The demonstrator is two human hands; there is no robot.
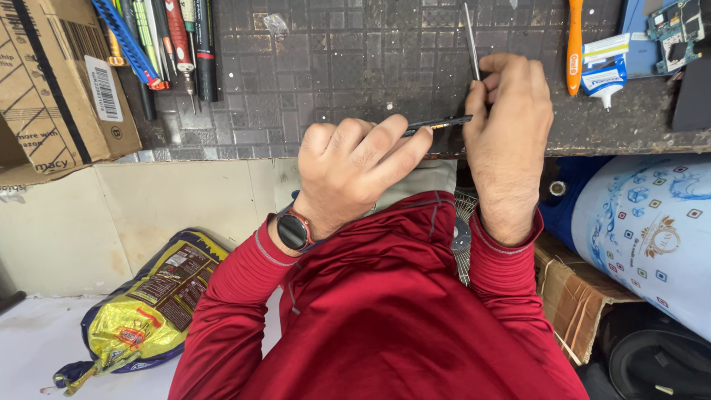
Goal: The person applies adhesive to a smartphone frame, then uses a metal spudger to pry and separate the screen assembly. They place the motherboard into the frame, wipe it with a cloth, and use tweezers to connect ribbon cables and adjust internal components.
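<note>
The left hand (355,167) pinches the near end of a thin, flat black phone-like slab (438,123), seen edge-on at the dark gridded work mat (333,67), its long axis running left to right. The right hand (511,126) grips its far end and a slim metal tool (471,41) pointing away.

Two hands, left hand (355,167) and right hand (507,137), grip one thin dark device (437,124); one metal tool (472,41) above; one glue tube (603,74) right; one cardboard box (52,89) far left.
</note>
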